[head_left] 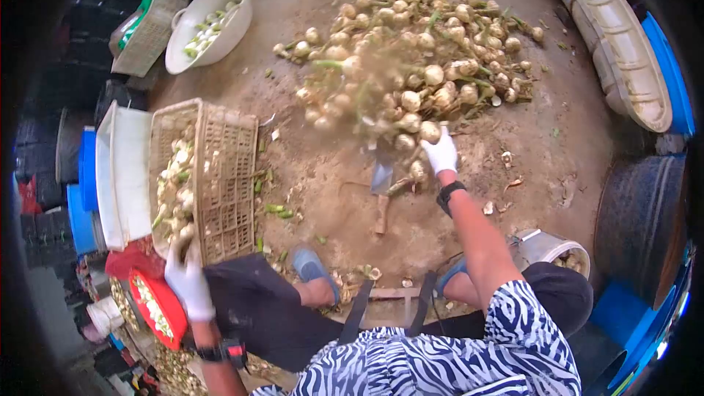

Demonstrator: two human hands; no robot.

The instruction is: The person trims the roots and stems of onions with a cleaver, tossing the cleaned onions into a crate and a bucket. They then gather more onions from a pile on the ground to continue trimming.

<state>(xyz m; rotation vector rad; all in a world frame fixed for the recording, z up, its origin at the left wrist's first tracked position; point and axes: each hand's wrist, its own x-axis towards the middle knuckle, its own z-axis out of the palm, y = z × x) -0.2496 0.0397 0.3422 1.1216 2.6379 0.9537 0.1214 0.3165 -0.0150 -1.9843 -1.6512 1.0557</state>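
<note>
My right hand, in a white glove, reaches to the near edge of a large heap of garlic bulbs on the ground. Its thumb and fingers close round one pale, round garlic bulb. Just left of that hand lies a knife, its wooden handle toward me and its blade against the heap. My left hand, also gloved, is at the near corner of a beige plastic basket with trimmed garlic inside. Blur at its fingertips hides whether it holds anything.
A red bowl of pale pieces stands beside my left forearm. White tubs line the left side. A cream basin stands further back. At my right knee a bucket lies tipped; a dark barrel is beyond it.
</note>
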